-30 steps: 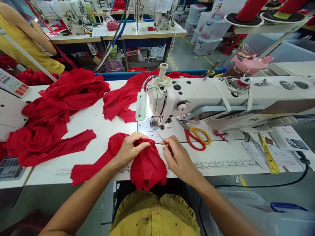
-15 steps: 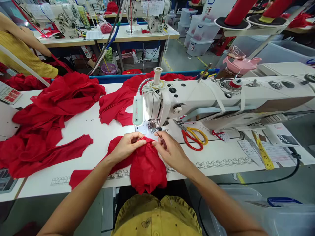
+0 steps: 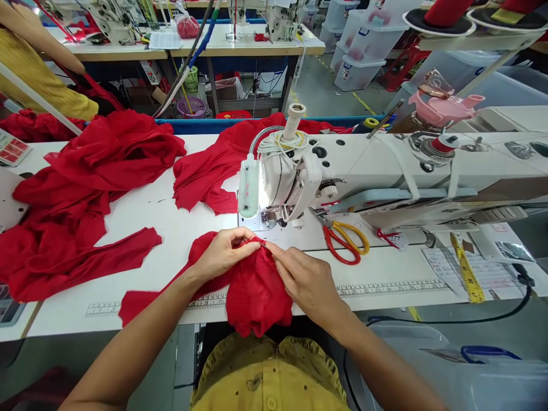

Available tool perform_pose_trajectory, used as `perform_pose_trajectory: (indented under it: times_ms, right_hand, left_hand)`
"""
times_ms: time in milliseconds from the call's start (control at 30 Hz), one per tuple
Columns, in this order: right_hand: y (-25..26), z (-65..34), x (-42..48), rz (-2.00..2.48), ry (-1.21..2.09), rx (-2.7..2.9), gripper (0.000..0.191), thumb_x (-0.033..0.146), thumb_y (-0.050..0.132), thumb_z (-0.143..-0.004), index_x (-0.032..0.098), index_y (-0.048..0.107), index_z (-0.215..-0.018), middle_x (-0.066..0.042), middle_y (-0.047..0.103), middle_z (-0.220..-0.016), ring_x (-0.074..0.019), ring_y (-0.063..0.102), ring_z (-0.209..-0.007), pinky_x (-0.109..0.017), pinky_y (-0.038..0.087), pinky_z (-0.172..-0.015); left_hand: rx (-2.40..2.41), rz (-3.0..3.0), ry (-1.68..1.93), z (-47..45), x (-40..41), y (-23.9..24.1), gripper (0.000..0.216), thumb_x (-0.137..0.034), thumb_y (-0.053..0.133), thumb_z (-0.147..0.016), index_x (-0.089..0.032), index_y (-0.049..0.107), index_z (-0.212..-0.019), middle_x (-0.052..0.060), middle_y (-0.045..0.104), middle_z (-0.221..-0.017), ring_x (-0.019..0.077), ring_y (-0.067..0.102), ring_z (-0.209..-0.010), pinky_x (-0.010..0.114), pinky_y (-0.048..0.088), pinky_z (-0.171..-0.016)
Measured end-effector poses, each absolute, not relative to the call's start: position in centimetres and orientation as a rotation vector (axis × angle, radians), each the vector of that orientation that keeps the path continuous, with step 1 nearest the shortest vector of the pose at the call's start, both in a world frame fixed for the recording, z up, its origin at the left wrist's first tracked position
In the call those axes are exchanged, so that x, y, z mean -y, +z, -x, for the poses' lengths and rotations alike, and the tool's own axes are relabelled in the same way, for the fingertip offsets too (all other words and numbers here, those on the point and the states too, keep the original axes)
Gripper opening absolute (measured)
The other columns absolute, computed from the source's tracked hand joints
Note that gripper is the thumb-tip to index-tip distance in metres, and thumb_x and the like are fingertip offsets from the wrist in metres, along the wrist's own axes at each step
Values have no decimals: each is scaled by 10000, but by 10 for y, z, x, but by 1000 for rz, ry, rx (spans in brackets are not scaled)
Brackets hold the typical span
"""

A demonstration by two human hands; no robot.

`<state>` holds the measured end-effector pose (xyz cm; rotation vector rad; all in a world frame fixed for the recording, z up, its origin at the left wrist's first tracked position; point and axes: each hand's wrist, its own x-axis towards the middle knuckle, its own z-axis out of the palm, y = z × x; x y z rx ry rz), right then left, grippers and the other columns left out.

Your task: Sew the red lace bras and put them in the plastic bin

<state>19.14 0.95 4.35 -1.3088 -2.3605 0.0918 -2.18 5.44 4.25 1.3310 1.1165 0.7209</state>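
My left hand (image 3: 225,251) is closed, thumb and fingers pinching the top edge of a gathered red fabric piece (image 3: 259,297). This piece hangs over the table's front edge, and a flat strip of it runs left under my forearm. My right hand (image 3: 306,277) is closed at the same edge, fingertips meeting the left thumb. A thin dark tip shows at its fingertips; the rest is hidden in the hand. Just beyond the hands stands the sewing machine's needle area (image 3: 268,220). Scissors (image 3: 345,240) with red and yellow handles lie right of the needle area.
Piles of red fabric (image 3: 98,165) cover the left of the white table (image 3: 180,240). More red fabric (image 3: 214,171) lies behind the lamp (image 3: 248,185). A yellow measuring tape (image 3: 466,268) rests on papers at right. Another person's yellow sleeve (image 3: 38,74) shows at far left.
My right hand has turned, bringing its fingertips and the thin dark tip down against the fabric edge by my left thumb. My left hand keeps its pinch. The view has shifted slightly.
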Motion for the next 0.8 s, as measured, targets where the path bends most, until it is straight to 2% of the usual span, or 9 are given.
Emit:
perform_pose_trajectory:
  times_ms: [533, 700, 800]
  right_hand:
    - [44, -191, -10, 1333, 81, 2297, 346, 198, 428, -1044, 175, 658, -1302, -11, 660, -741, -126, 601, -610, -275, 391, -562]
    - [52, -185, -14, 1334, 341, 2062, 243, 283, 513, -1025, 187, 677, -1175, -32, 725, -845, -130, 643, -687, -251, 462, -649]
    - [53, -179, -21, 1270, 413, 2047, 203, 280, 515, -1023, 217, 697, -1091, -18, 722, -834, -126, 637, -692, -246, 453, -662]
  left_hand:
    - [-1118, -1366, 711, 22, -53, 43, 238, -404, 673, -888, -167, 691, -880, 18, 699, -860, 143, 616, -768, 244, 487, -708]
    - [-1101, -1357, 707, 21, -54, 43, 246, -407, 674, -882, -163, 701, -906, 35, 717, -904, 163, 638, -818, 262, 500, -748]
    - [-1115, -1435, 713, 21, -55, 42, 225, -388, 664, -878, -166, 686, -854, 19, 700, -856, 153, 618, -787, 256, 488, -733]
